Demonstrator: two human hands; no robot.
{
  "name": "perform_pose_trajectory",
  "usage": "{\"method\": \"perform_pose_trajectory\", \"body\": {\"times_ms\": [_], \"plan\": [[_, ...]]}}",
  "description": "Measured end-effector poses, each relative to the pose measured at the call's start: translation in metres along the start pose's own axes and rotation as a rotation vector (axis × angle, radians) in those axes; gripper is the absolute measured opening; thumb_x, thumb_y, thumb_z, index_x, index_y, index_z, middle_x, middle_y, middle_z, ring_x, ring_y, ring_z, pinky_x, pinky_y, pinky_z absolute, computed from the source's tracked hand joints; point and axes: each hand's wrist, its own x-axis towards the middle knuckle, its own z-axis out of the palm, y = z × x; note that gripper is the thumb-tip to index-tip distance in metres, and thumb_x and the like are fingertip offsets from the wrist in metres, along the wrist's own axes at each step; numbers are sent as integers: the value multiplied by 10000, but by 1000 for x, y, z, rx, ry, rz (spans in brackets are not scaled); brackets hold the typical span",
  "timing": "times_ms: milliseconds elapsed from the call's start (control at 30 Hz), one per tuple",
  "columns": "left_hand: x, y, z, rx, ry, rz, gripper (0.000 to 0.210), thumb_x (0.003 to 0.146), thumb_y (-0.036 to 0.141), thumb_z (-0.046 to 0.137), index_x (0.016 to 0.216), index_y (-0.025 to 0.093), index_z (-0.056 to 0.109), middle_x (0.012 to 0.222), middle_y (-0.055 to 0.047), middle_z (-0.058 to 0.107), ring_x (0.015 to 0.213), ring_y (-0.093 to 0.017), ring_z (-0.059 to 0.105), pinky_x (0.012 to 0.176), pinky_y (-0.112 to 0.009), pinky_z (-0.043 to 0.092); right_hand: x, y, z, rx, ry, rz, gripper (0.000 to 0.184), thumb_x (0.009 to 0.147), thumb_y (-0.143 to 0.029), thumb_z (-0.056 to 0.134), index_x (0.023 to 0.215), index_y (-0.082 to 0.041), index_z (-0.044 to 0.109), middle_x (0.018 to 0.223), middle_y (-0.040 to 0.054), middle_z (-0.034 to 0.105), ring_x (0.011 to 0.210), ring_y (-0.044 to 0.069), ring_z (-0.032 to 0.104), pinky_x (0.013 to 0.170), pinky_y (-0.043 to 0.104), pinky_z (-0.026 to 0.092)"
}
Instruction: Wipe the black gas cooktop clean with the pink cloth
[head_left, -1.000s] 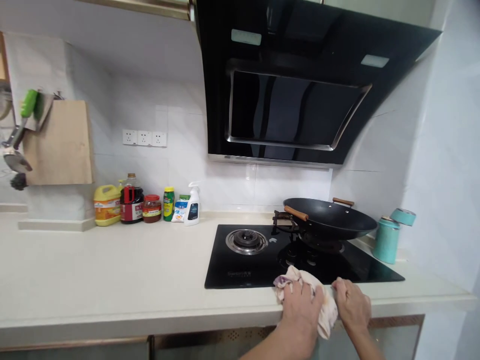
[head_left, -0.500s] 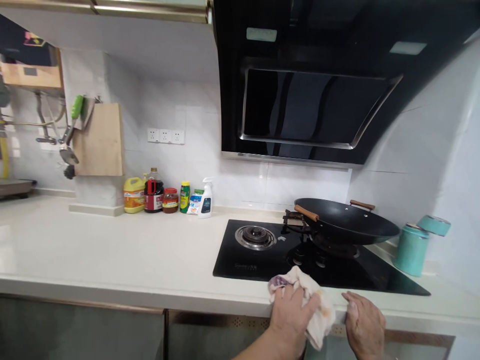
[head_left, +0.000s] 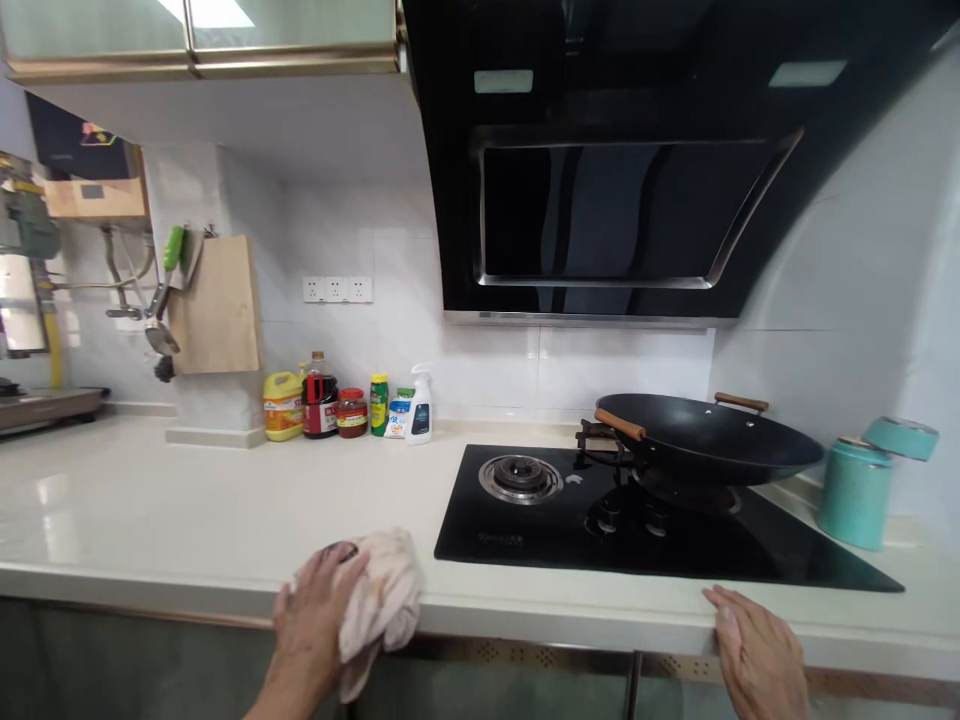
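Note:
A pale cloth (head_left: 386,590) with stains lies bunched on the front edge of the white countertop (head_left: 225,510), its lower end hanging over. My left hand (head_left: 319,610) presses on the cloth's left side and grips it, fingers pointing forward. To the right, my right hand (head_left: 761,650) rests on the counter edge in front of the black gas stove (head_left: 555,540), fingers stretched out and holding nothing. A black wok (head_left: 705,450) with wooden handles sits on the stove's right burner.
Several bottles and jars, among them a white spray bottle (head_left: 420,410), stand against the wall. A turquoise canister (head_left: 855,495) is right of the stove. The black range hood (head_left: 600,220) hangs above. A cutting board (head_left: 214,310) hangs at the left.
My left hand has slid the cloth left along the counter's front edge, from in front of the stove to left of it. My right hand stays at the edge. The view has shifted slightly.

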Motion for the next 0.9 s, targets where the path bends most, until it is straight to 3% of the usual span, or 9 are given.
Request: {"method": "perform_pose_trajectory", "body": {"times_ms": [67, 167, 267, 333, 433, 533, 667, 767, 900], "plan": [[2, -30, -6, 41, -42, -70, 568, 797, 321, 623, 1364, 304, 609, 1539, -111, 460, 1429, -403, 359, 1075, -609, 333, 0, 0, -2, -9, -18, 4, 456, 971, -409, 337, 1095, -163, 700, 1109, 126, 716, 1068, 291, 631, 991, 450, 392], [7, -54, -12, -12, -82, 12, 603, 782, 349, 622, 1375, 254, 570, 1512, -127, 484, 1387, -329, 434, 1080, -483, 385, 0, -1, -5, -29, -27, -8, 465, 978, -400, 326, 1118, -147, 690, 1117, 129, 712, 1083, 285, 619, 991, 439, 386], [11, -52, -17, -70, -61, 81, 610, 748, 371, 624, 1327, 184, 585, 1428, -162, 553, 1317, -338, 502, 1090, -464, 397, 1, -3, -6, -44, -4, -23, 459, 987, -378, 313, 1109, -145, 688, 1100, 124, 714, 1079, 276, 611, 989, 433, 381], [10, -35, -20, -99, -48, 115, 622, 734, 377, 625, 1308, 142, 599, 1389, -192, 570, 1283, -370, 520, 1081, -498, 410, 2, -5, -7, -49, 8, -25, 446, 989, -364, 312, 1111, -152, 685, 1098, 120, 712, 1078, 273, 607, 987, 431, 378], [5, 15, -22, -170, -39, 186, 691, 651, 389, 684, 1293, 136, 631, 1361, -220, 582, 1241, -422, 531, 1055, -565, 428, 2, -7, -8, -54, 20, -17, 425, 989, -349, 319, 1119, -163, 678, 1104, 118, 704, 1077, 271, 603, 977, 428, 373], [-1, 83, -16, -289, -23, 204, 679, 634, 378, 720, 1277, 167, 665, 1378, -236, 569, 1255, -474, 508, 1030, -647, 417, 3, -11, -10, -67, 26, -6, 421, 995, -338, 314, 1109, -165, 680, 1105, 116, 701, 1067, 271, 597, 969, 426, 370], [-4, 180, -2, -436, -86, 221, 511, 800, 368, 691, 1295, 242, 677, 1380, -227, 582, 1280, -466, 504, 1035, -682, 386, 6, -18, -12, -99, 52, -1, 432, 1001, -341, 304, 1067, -164, 692, 1092, 109, 705, 1038, 272, 592, 954, 416, 372], [0, 248, 5, -465, -130, 316, 376, 903, 322, 635, 1275, 295, 686, 1347, -202, 614, 1244, -435, 548, 982, -663, 420, 7, -20, -11, -105, 80, -5, 431, 998, -330, 300, 1043, -167, 697, 1082, 104, 709, 1016, 266, 595, 941, 407, 374], [6, 324, 4, -400, -50, 518, 351, 973, 354, 550, 1315, 346, 626, 1176, -174, 676, 1078, -358, 626, 835, -546, 504, 6, -18, -10, -114, 85, 0, 440, 991, -333, 294, 1036, -165, 699, 1083, 115, 709, 1008, 273, 594, 939, 418, 367]]}}
